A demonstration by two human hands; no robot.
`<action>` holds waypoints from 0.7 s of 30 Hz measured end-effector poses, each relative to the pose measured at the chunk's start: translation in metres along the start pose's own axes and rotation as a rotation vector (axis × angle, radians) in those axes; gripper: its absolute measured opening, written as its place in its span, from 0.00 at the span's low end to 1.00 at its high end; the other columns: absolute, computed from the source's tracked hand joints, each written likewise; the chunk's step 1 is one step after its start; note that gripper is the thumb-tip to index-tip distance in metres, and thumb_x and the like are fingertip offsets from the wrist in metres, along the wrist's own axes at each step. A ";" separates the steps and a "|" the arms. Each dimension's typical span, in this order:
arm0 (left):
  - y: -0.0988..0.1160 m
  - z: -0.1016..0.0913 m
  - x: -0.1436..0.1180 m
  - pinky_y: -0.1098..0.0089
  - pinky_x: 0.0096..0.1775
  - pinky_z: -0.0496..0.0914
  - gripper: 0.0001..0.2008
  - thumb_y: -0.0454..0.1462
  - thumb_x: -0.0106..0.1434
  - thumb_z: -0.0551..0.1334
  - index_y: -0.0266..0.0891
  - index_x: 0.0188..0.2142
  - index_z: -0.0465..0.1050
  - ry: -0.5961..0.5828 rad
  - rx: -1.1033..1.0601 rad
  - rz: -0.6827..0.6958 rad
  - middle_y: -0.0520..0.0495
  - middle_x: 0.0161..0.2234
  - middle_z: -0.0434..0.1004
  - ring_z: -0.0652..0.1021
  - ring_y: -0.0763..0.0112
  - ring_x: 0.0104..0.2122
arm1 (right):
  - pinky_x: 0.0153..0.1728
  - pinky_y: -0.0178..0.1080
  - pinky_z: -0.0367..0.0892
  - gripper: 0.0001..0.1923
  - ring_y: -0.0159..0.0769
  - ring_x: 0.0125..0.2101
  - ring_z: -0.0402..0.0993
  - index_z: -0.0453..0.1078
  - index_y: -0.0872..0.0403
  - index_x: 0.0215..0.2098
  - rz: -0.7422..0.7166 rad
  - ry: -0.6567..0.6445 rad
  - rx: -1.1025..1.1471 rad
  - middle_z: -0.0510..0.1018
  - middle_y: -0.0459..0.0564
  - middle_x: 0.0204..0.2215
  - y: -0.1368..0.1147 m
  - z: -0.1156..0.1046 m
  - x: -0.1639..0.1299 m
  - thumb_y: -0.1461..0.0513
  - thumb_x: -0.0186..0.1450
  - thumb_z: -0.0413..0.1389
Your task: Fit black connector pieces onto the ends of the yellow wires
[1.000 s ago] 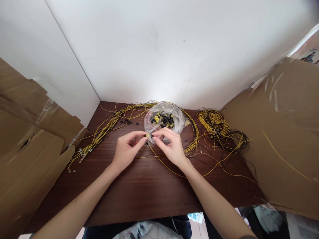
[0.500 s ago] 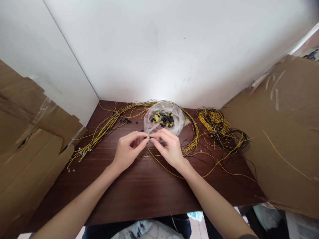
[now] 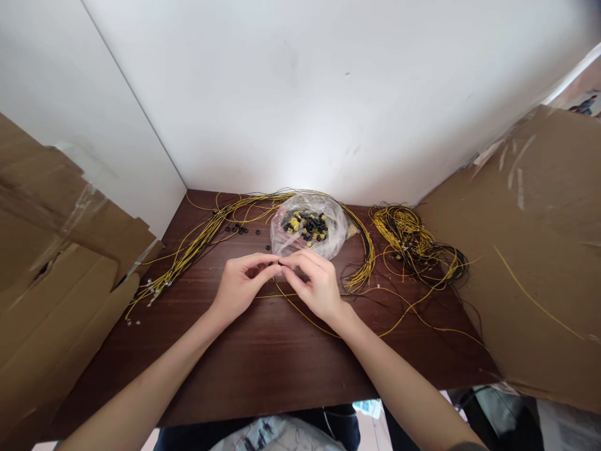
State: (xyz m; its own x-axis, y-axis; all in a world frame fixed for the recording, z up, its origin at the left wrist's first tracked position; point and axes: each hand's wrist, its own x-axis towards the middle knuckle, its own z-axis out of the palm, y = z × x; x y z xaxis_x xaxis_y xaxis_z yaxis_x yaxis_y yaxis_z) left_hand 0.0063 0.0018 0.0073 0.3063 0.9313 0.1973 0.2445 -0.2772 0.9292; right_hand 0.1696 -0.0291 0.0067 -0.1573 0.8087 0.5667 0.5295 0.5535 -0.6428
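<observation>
My left hand (image 3: 240, 283) and my right hand (image 3: 317, 283) meet over the middle of the table, fingertips pinched together. Between them is a small dark part (image 3: 280, 264), mostly hidden by the fingers; its kind cannot be made out. A thin yellow wire (image 3: 293, 305) runs down from the fingertips and curves to the right. Just beyond the hands lies an open clear plastic bag (image 3: 336, 233) with many small black-and-yellow parts (image 3: 307, 227) inside. Several small black rings (image 3: 239, 229) lie left of the bag.
A bundle of yellow and black wires (image 3: 188, 247) with white connector ends arcs behind the bag. Tangled wire coils (image 3: 406, 232) lie at the right. Cardboard walls (image 3: 61, 250) flank the brown table (image 3: 263, 369), with a white wall (image 3: 300, 113) behind.
Both hands have come slightly lower and closer together. The part between the fingertips, showing yellow and black earlier, is now more covered. The bag and wire bundles remain in place.
</observation>
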 end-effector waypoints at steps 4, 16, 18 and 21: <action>0.000 0.001 0.001 0.73 0.29 0.69 0.11 0.41 0.55 0.64 0.37 0.34 0.78 -0.009 -0.048 0.006 0.47 0.29 0.80 0.77 0.69 0.28 | 0.38 0.39 0.67 0.08 0.35 0.33 0.71 0.71 0.52 0.40 0.014 -0.044 0.044 0.76 0.49 0.31 0.000 -0.003 0.002 0.64 0.63 0.52; 0.004 -0.006 0.003 0.74 0.30 0.69 0.12 0.42 0.55 0.64 0.35 0.34 0.78 0.115 -0.073 -0.046 0.47 0.28 0.79 0.77 0.70 0.28 | 0.08 0.27 0.50 0.09 0.20 0.08 0.52 0.52 0.50 0.35 0.573 0.216 0.641 0.81 0.45 0.34 0.019 -0.010 0.008 0.64 0.60 0.51; 0.004 -0.006 0.003 0.74 0.29 0.69 0.12 0.42 0.55 0.64 0.35 0.34 0.78 0.115 -0.072 -0.049 0.47 0.28 0.80 0.77 0.69 0.28 | 0.07 0.26 0.49 0.13 0.21 0.08 0.52 0.51 0.50 0.35 0.627 0.274 0.663 0.81 0.46 0.33 0.020 -0.010 0.009 0.65 0.58 0.53; 0.003 -0.005 0.003 0.73 0.30 0.69 0.12 0.42 0.55 0.64 0.36 0.34 0.78 0.112 -0.060 -0.052 0.46 0.28 0.79 0.77 0.69 0.27 | 0.07 0.26 0.49 0.17 0.21 0.08 0.54 0.52 0.50 0.38 0.669 0.319 0.658 0.81 0.48 0.34 0.020 -0.011 0.010 0.64 0.55 0.55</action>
State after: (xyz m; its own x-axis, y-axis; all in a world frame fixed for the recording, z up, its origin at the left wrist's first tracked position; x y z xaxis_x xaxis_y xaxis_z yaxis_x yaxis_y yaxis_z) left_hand 0.0033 0.0053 0.0124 0.1895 0.9654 0.1789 0.2012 -0.2165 0.9553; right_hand 0.1874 -0.0120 0.0051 0.2880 0.9571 0.0324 -0.1568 0.0805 -0.9843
